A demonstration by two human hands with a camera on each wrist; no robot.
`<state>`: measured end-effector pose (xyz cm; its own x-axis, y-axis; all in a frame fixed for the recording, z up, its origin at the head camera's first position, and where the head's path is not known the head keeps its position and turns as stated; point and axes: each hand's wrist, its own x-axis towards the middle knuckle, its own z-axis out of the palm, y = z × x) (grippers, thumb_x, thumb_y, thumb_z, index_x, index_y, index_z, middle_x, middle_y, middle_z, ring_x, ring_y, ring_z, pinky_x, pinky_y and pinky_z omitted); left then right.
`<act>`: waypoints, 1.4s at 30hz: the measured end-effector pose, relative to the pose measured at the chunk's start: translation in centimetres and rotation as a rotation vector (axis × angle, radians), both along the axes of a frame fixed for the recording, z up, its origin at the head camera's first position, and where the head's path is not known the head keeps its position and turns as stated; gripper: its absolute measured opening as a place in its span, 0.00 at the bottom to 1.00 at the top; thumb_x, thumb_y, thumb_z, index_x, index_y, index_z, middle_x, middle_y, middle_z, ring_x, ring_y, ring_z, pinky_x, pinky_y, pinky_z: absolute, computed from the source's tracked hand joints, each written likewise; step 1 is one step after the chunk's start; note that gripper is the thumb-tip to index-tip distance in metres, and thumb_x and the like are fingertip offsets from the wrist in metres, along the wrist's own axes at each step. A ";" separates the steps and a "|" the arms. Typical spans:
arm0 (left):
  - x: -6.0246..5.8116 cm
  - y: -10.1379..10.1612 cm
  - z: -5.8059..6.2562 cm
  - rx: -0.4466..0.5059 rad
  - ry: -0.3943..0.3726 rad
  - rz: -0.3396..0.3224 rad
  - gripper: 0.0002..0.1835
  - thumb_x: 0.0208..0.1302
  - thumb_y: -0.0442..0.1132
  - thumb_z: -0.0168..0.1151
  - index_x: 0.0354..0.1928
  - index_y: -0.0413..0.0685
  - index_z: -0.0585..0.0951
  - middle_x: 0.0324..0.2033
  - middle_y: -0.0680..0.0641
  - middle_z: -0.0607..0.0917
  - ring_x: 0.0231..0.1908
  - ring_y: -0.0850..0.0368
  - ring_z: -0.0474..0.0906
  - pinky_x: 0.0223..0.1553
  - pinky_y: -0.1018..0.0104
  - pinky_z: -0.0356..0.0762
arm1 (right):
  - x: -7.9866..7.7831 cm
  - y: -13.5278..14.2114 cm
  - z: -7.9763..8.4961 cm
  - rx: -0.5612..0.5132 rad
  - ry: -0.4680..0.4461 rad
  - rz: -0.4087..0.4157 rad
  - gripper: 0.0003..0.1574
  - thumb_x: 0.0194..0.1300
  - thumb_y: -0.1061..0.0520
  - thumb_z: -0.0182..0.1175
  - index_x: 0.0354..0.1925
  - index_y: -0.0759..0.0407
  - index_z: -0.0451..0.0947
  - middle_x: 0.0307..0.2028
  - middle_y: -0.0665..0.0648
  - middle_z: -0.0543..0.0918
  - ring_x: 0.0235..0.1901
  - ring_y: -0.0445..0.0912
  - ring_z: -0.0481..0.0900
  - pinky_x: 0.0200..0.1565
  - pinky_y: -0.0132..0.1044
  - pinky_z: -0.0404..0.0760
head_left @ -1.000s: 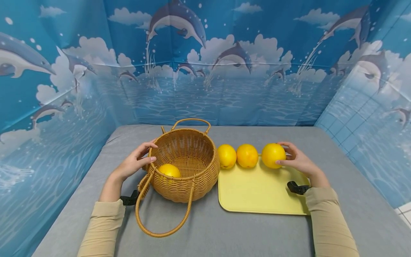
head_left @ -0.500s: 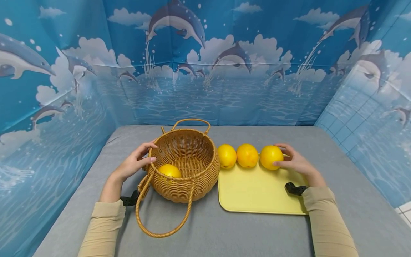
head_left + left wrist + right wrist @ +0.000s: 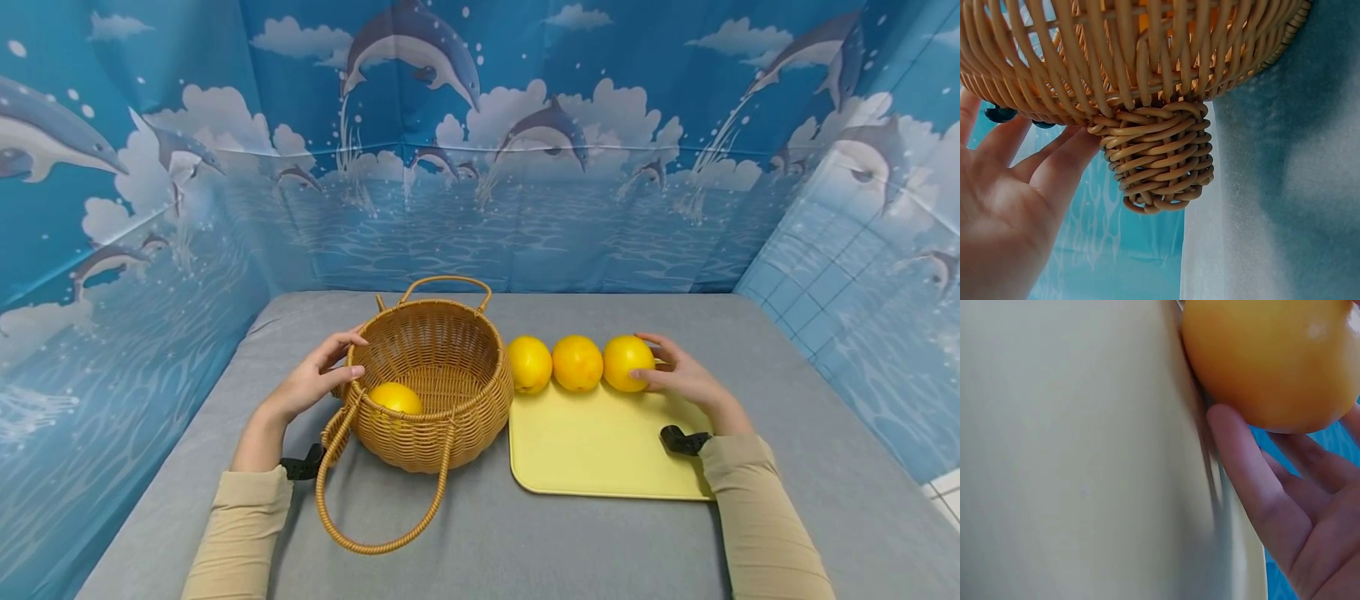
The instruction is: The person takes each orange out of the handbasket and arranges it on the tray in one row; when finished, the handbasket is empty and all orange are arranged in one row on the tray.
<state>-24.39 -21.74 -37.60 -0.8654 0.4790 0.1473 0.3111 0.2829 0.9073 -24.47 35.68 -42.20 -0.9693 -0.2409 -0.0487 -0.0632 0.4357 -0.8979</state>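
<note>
A round brown wicker basket (image 3: pixel 480 433) stands on the grey table, one orange (image 3: pixel 396 398) inside it near the left wall. My left hand (image 3: pixel 311 385) holds the basket's left rim, thumb and fingertips over the edge; in the left wrist view its fingers (image 3: pixel 1063 164) lie against the woven side. Along the far edge of a yellow tray (image 3: pixel 600 450), three oranges sit in a row: a left one (image 3: pixel 530 365), a middle one (image 3: pixel 577 363) and a right one (image 3: pixel 627 363). My right hand (image 3: pixel 686 379) holds the right orange, thumb in front and fingers behind.
One basket handle (image 3: pixel 382 546) flops forward onto the grey cloth (image 3: pixel 570 550); the other handle (image 3: pixel 450 279) stands up at the back. A blue dolphin-print curtain (image 3: pixel 480 225) encloses the table on the far side and both flanks.
The right hand has moved slightly left with its orange, bringing it close to the middle one. The left hand and the basket have stayed put.
</note>
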 end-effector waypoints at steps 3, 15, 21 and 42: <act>0.0 0.0 0.0 0.000 0.004 -0.001 0.23 0.68 0.40 0.55 0.61 0.41 0.64 0.72 0.45 0.51 0.69 0.35 0.42 0.59 0.33 0.51 | -0.1 -0.1 0.1 0.003 0.007 0.001 0.50 0.63 0.52 0.62 0.72 0.57 0.44 0.67 0.74 0.50 0.59 0.67 0.62 0.43 0.44 0.80; -0.2 -0.1 0.0 -0.003 0.008 -0.006 0.24 0.68 0.40 0.54 0.61 0.39 0.63 0.72 0.46 0.51 0.69 0.36 0.43 0.60 0.33 0.50 | 0.0 -0.3 0.2 -0.010 0.023 0.015 0.48 0.64 0.54 0.61 0.73 0.59 0.45 0.66 0.74 0.52 0.59 0.68 0.63 0.42 0.42 0.80; -0.2 -0.1 0.0 0.008 0.006 -0.007 0.24 0.68 0.39 0.55 0.61 0.38 0.63 0.72 0.45 0.51 0.69 0.38 0.42 0.59 0.34 0.50 | 0.0 -0.2 0.2 0.020 0.024 0.023 0.52 0.61 0.55 0.64 0.73 0.58 0.44 0.66 0.74 0.53 0.58 0.67 0.65 0.49 0.49 0.75; -0.1 0.0 -0.1 0.002 -0.014 0.002 0.24 0.68 0.40 0.55 0.61 0.39 0.63 0.72 0.44 0.50 0.70 0.38 0.41 0.59 0.34 0.52 | 0.0 -0.3 0.4 0.061 0.027 0.047 0.59 0.58 0.56 0.67 0.74 0.53 0.40 0.67 0.74 0.50 0.60 0.69 0.63 0.57 0.63 0.60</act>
